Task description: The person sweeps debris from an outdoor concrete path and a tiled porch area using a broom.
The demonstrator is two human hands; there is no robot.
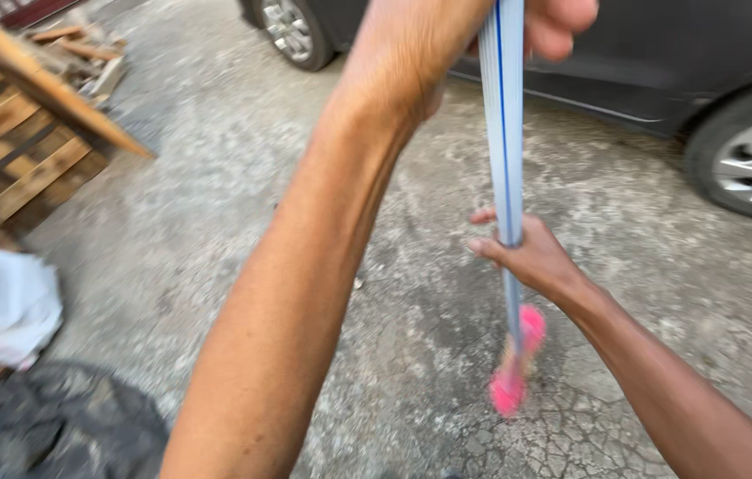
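White broom handle (502, 115) (thin blue stripe), pink bristles (518, 364), dark car (660, 44), grey concrete (216, 204)

From my feed I see soft, even daylight, bright but without hard sun; the concrete ground (216, 222) shows no sharp shadows, only a dim patch under the dark car (677, 53). Its door panel carries a faint sheen. Motion blur smears the pink broom head (518, 364) into a streak, and the striped broom handle (504, 133) is slightly soft. The left forearm (305, 293), close to the lens, looks oversized and a little blurred. The wooden pallet (12, 142) at the left edge is soft too.
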